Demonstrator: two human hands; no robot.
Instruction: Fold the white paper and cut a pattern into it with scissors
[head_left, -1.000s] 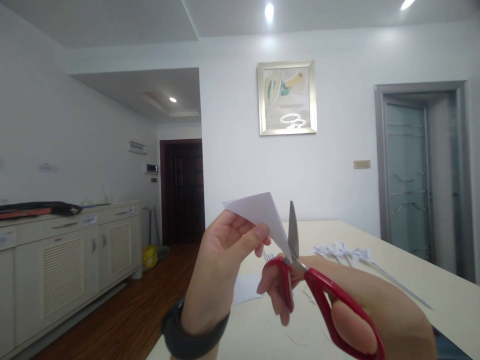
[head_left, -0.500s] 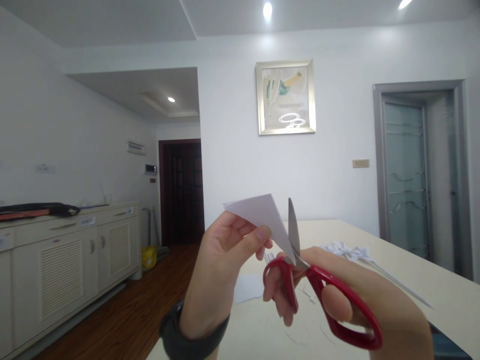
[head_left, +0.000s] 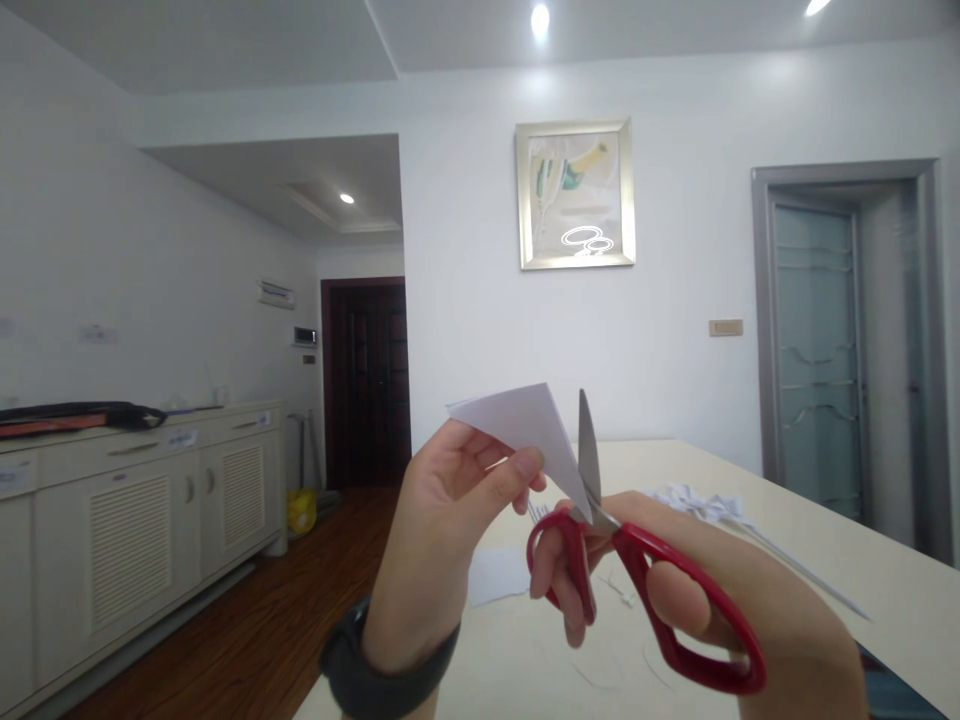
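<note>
My left hand (head_left: 476, 490) pinches a folded piece of white paper (head_left: 517, 425) between thumb and fingers, its pointed end angled down to the right. Red-handled scissors (head_left: 697, 590) are in my right hand (head_left: 675, 540), with thumb and fingers through the loops. Their blades stand apart, and the paper's right edge lies between them near the pivot. Below my left hand, a sheet of white paper (head_left: 496, 575) lies on the table. Thin paper scraps (head_left: 622, 592) are scattered under the scissors.
On the right of the cream table (head_left: 825, 540) lies a crumpled white paper strip piece (head_left: 697, 503) with a long thin stick. A dark flat object (head_left: 892, 685) sits at the lower right edge. A white cabinet (head_left: 232, 490) stands along the left wall.
The view has shifted slightly. My hands, the paper and the scissors hold nearly the same position, with the blades still apart around the paper's edge.
</note>
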